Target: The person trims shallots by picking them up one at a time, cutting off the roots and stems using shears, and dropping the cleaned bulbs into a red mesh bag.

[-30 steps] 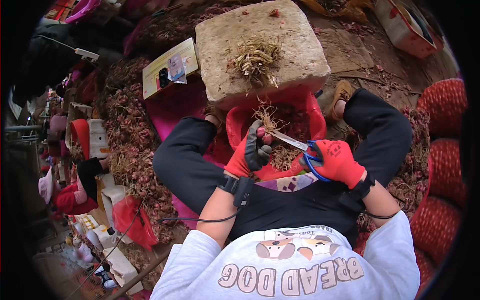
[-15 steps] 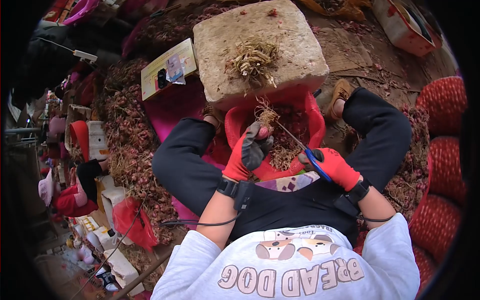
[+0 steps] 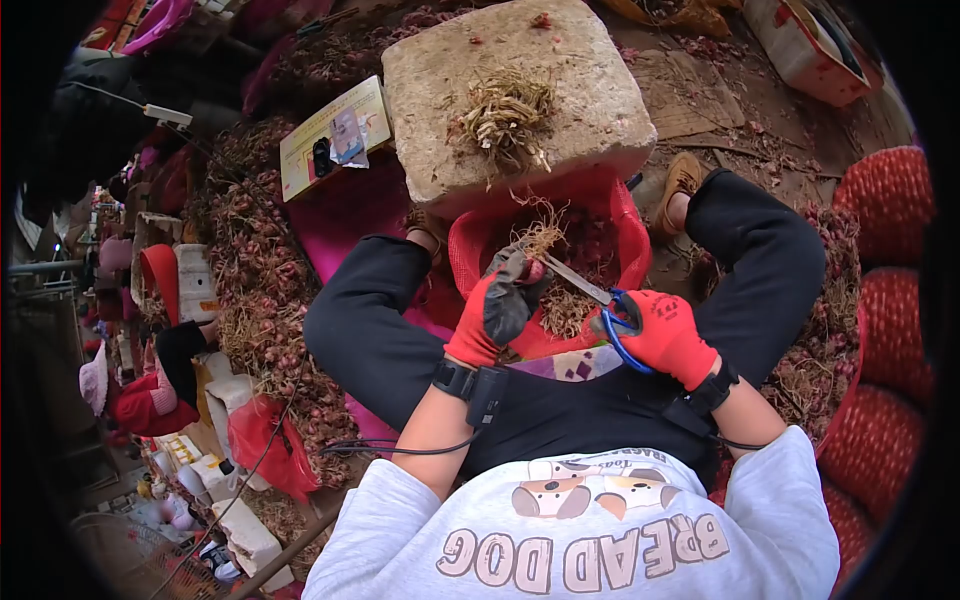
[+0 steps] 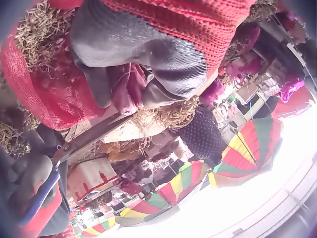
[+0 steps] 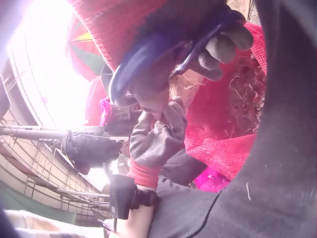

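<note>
My gloved left hand [image 3: 495, 315] grips a small bunch of red shallots [image 4: 128, 91], their dry roots [image 3: 540, 236] sticking out past the fingertips. In the left wrist view the bulbs are pinched between thumb and fingers. My gloved right hand [image 3: 668, 338] holds scissors [image 3: 582, 283] by their blue handles, fingers through the loops. The blades point at the root end of the shallots, with the tips right at the roots. Below both hands, between the knees, is a red mesh bag [image 3: 632, 245] with shallots and dry trimmings in it.
A pale block [image 3: 590, 90] stands ahead, bearing a bundle of dry stalks [image 3: 508, 115]. Heaped shallots [image 3: 255, 320] lie at left, beside a flat yellow box [image 3: 320, 145]. Full red mesh sacks [image 3: 895, 330] line the right. A white-and-red crate [image 3: 810, 55] sits at far right.
The scissors turned edge-on half a second ago and now show their flat side again, blades at the roots. The left hand has shifted slightly, still holding the shallots.
</note>
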